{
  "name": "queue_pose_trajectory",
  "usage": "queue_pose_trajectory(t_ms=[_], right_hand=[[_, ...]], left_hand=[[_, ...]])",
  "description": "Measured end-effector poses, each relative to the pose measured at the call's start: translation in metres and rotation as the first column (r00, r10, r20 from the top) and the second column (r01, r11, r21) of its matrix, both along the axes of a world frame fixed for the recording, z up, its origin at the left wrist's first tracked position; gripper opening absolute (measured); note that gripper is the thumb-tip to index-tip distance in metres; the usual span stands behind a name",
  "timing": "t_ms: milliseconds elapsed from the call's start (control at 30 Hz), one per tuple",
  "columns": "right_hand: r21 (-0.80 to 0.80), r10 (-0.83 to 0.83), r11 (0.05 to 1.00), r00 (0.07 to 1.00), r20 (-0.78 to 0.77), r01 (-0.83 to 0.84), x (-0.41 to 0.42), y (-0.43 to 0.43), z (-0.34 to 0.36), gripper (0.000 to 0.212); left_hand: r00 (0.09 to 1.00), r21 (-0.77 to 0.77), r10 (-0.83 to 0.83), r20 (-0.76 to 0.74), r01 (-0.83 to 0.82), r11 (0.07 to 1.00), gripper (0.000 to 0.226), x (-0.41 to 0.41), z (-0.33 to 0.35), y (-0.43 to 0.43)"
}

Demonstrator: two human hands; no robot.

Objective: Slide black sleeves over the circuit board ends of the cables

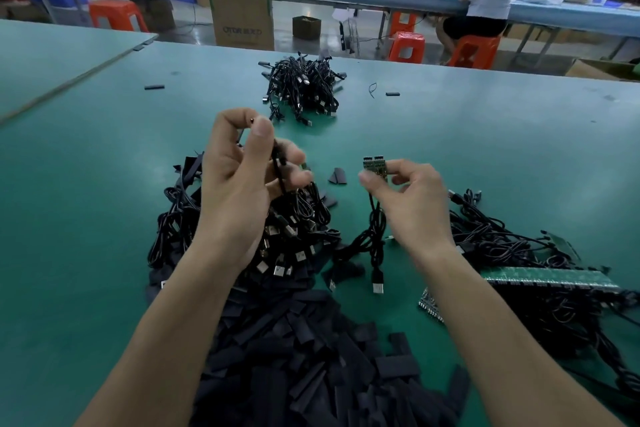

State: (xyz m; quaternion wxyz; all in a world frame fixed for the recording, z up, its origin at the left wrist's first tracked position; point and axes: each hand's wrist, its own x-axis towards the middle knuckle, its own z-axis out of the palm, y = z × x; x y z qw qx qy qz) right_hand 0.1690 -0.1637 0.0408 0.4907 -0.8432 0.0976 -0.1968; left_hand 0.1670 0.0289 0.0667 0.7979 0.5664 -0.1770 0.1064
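With left hand (242, 180), raised at 9 o'clock of the right, grips a thin black cable (278, 168): fingers curled round it, thumb and forefinger pinched at its top on something small and dark, too hidden to name. With right hand (412, 204), apart from the left, pinches two small circuit board ends (374, 163) side by side between thumb and fingers, bare and pointing toward 11 o'clock. Lets their hanging cables (375, 239) drop to the table, USB plugs (378, 282) lowest.

Works over a green table (104, 166). Has at 6 o'clock of the hands, between and under both forearms, the biggest mass: a heap of black sleeves (304, 357), short flat pieces lying crisscross. Has at 4 o'clock of the right hand a right tangle of cables (512, 243), with a long green board strip (547, 277) lying along its near side. Has directly under the left hand a middle tangle of cables (294, 239), silver plugs showing, touching the far edge of the sleeve heap. Faces at 12 o'clock, well apart from both hands, a smaller far bundle of cables (304, 87).

Between the two hands, flat on the table: two loose sleeves (337, 176). Farther off: one stray sleeve (154, 87) at 10 o'clock, another stray piece (392, 94) at 1 o'clock.
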Motion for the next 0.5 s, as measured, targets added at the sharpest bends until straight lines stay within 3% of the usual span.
queue_pose_trajectory(t_ms=[67,167,233,333,367,433,500], right_hand=[[-0.064,0.107,0.992,0.992,-0.067,-0.112,-0.004,-0.001,0.003,0.052],[0.088,0.402,0.916,0.902,-0.159,-0.392,-0.011,0.005,0.005,0.08],[0.052,0.473,0.88,0.862,-0.184,-0.472,-0.014,0.007,0.003,0.07],[-0.034,0.53,0.828,0.8,-0.281,-0.56,-0.018,0.008,0.003,0.019],[-0.109,0.534,0.788,0.761,-0.368,-0.606,-0.02,0.007,0.004,0.013],[-0.238,0.484,0.668,0.655,-0.581,-0.705,-0.023,0.005,0.003,0.017],[-0.259,0.404,0.574,0.544,-0.735,-0.777,-0.027,0.003,0.004,0.027]], left_hand=[[0.996,0.047,0.082,0.043,-0.084,0.995,0.009,-0.001,0.0,-0.001],[0.988,0.093,0.136,0.077,-0.143,0.985,0.01,-0.001,-0.001,-0.003],[0.982,0.139,0.149,0.113,-0.164,0.977,0.018,-0.001,-0.003,-0.004],[0.979,0.228,0.164,0.124,-0.189,0.955,0.029,0.002,-0.007,-0.005],[0.979,0.259,0.165,0.12,-0.191,0.947,0.034,0.003,-0.009,-0.005],[0.98,0.332,0.148,0.132,-0.184,0.925,0.044,0.005,-0.011,-0.006],[0.98,0.404,0.113,0.162,-0.171,0.898,0.049,0.003,-0.012,-0.008]])
